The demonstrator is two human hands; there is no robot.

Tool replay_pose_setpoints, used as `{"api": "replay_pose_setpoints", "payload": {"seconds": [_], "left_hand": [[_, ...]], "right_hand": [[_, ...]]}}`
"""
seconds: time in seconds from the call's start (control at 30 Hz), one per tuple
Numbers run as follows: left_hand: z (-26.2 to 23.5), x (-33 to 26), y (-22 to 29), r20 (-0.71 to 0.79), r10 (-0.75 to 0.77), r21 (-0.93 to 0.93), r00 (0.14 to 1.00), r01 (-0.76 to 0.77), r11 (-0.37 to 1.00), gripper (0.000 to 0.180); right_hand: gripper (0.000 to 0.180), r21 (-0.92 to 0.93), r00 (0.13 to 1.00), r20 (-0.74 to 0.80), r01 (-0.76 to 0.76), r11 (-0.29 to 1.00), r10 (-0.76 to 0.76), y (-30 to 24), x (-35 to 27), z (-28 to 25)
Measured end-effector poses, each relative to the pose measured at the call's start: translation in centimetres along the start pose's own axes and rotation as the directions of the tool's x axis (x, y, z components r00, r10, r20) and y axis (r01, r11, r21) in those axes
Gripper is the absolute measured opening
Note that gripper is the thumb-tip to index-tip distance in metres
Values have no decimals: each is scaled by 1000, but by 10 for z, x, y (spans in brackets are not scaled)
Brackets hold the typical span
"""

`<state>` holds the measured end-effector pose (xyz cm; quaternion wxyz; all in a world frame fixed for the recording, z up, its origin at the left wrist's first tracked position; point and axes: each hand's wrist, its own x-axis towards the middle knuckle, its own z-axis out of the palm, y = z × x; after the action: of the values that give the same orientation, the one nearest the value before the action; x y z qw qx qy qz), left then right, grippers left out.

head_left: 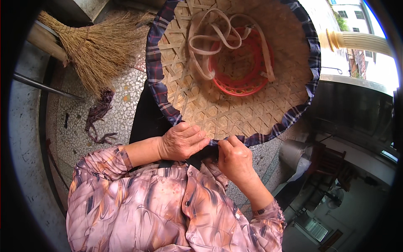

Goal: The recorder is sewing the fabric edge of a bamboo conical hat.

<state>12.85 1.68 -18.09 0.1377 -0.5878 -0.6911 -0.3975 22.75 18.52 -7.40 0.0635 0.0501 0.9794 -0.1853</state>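
Observation:
A wide woven bamboo hat (197,113) is tipped with its inside facing me, its edge bound in dark plaid cloth (156,71). Fixed in its middle is a red plastic openwork ring (245,93), with a loose off-white strap (265,59) looped over it. My left hand (184,142) grips the near edge, its fingers pressed together on the plaid binding. Just to the right, my right hand (236,161) is closed in a pinch on the same stretch of binding. Whether the right fingers also hold something small, such as a needle, is hidden.
A straw broom (94,44) lies at the upper left, near a thin metal rod (46,86). Dark, twisted scraps (98,111) are on the speckled floor (121,103). A metal bucket (294,153) and dark wooden chair (329,159) stand to the right.

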Motion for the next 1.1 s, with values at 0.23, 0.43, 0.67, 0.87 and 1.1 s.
{"api": "replay_pose_setpoints", "payload": {"seconds": [0.23, 0.43, 0.67, 0.87, 1.1], "left_hand": [[0, 0, 0, -3, 1, -9, 1000, -1, 1000, 30], [0, 0, 1, -23, 6, -7, 1000, -6, 1000, 33], [-2, -1, 0, 1, 4, -12, 1000, -4, 1000, 32], [-1, -1, 0, 3, 6, -17, 1000, -6, 1000, 31], [-2, 0, 1, 7, -1, 9, 1000, 1, 1000, 26]], "right_hand": [[27, -59, 998, 59, 19, 998, -15, -2, 1, 0], [17, -44, 1000, 16, 14, 999, -13, -6, 0, -2], [27, -35, 1000, 23, 10, 999, -9, -5, -1, 0], [26, -61, 999, 51, 20, 998, -16, -4, 1, 0], [21, -58, 982, 189, 11, 998, 0, 8, 17, -20]]}}
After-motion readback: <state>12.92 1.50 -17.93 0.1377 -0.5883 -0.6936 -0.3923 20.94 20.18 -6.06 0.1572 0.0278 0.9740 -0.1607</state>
